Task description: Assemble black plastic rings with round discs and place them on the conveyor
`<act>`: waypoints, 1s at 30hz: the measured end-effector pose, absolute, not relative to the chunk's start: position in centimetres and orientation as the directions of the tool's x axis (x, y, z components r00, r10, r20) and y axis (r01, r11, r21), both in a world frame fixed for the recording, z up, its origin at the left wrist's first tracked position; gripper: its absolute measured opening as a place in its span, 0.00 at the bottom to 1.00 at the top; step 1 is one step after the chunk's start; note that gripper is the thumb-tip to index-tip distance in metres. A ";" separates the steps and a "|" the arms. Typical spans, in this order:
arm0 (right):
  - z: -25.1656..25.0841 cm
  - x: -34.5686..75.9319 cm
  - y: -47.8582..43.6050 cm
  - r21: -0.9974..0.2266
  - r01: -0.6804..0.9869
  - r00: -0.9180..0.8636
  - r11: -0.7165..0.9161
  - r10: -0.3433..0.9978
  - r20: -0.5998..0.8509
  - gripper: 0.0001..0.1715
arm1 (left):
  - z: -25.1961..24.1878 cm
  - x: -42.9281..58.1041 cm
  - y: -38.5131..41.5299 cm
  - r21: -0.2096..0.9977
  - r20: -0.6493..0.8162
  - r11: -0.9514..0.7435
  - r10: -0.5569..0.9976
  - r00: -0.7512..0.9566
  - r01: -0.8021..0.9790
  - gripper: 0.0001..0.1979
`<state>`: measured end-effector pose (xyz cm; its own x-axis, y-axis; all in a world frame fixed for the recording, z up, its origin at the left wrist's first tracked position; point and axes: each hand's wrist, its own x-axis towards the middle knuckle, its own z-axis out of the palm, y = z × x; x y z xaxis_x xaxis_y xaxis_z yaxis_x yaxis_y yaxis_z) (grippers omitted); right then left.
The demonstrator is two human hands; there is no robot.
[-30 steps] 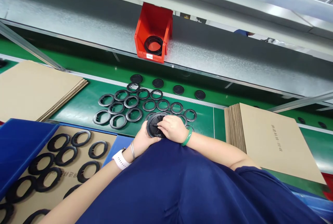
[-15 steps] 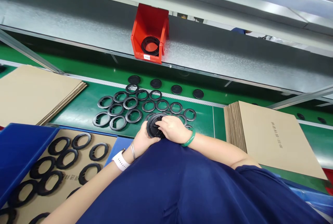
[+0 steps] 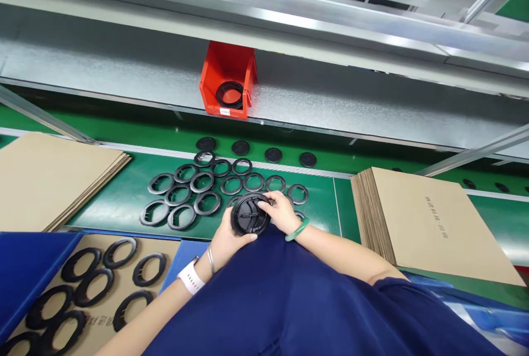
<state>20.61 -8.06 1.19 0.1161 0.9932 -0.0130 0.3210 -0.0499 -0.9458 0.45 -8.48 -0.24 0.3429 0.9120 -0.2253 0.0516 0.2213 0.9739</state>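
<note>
In the head view, the left hand [image 3: 226, 239] is cupping a round black disc [image 3: 249, 215] from below, with its fingers curled around the near edge so they are gripping it. The right hand [image 3: 281, 211] is sitting on the far right edge of the disc, with its fingers bent down and pinching the rim. The disc is being held up in front of the body, just above the green table [image 3: 322, 201] and over the nearest of the rings [image 3: 202, 182]. Those black rings are lying in rows on the table, close together, some touching. To do this step well, I think the left hand is needing to keep the disc flat and still while the right hand is pressing evenly along the rim, so nothing is tipping or slipping. It is also wise to keep the disc clear of the rings under it. Four small black caps [image 3: 273, 154] are lying farther back in a line. A red bin [image 3: 226, 72] is sitting on the metal shelf above, with a black ring inside. Stacks of cardboard [image 3: 430, 218] are lying on both sides.
</note>
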 end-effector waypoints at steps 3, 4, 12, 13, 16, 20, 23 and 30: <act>-1.1 21.0 -7.2 -0.957 0.251 0.185 -0.144 0.978 -0.098 0.10 | 0.3 1.4 -7.7 0.960 -0.272 0.231 0.899 0.343 0.156 0.40; -1.8 21.2 -7.1 -0.959 0.227 0.215 -0.168 0.969 -0.119 0.12 | 0.4 1.8 -7.3 0.955 -0.287 0.240 0.897 0.336 0.176 0.38; -3.9 24.1 -6.5 -0.964 -0.016 0.202 -0.265 0.943 -0.263 0.19 | -0.9 6.1 -4.8 0.884 -0.427 0.338 0.866 0.262 0.324 0.38; -4.1 24.7 -6.4 -0.961 -0.045 0.165 -0.271 0.947 -0.275 0.22 | -1.1 6.6 -4.4 0.871 -0.448 0.353 0.855 0.260 0.341 0.38; -4.8 26.6 -5.9 -0.940 -0.013 0.134 -0.340 0.931 -0.339 0.29 | -1.7 8.7 -3.1 0.839 -0.506 0.392 0.817 0.276 0.379 0.37; -6.3 29.5 -4.9 -0.899 0.117 0.265 -0.422 0.886 -0.381 0.27 | -3.1 12.9 -1.3 0.784 -0.607 0.511 0.747 0.269 0.352 0.30; -8.0 32.8 -3.5 -0.864 0.162 0.287 -0.477 0.860 -0.422 0.25 | -4.8 16.2 -0.3 0.720 -0.691 0.604 0.671 0.268 0.341 0.31; -10.1 50.3 4.3 -0.715 0.251 0.660 -0.652 0.656 -0.366 0.24 | -9.0 15.0 0.2 0.729 -0.676 0.543 0.666 0.315 0.417 0.50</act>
<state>50.34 4.28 -10.10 0.6596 0.6563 -0.3662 0.2514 -0.6519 -0.7154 14.96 0.18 -8.99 0.3153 0.6657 -0.6763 0.4169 0.5431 0.7289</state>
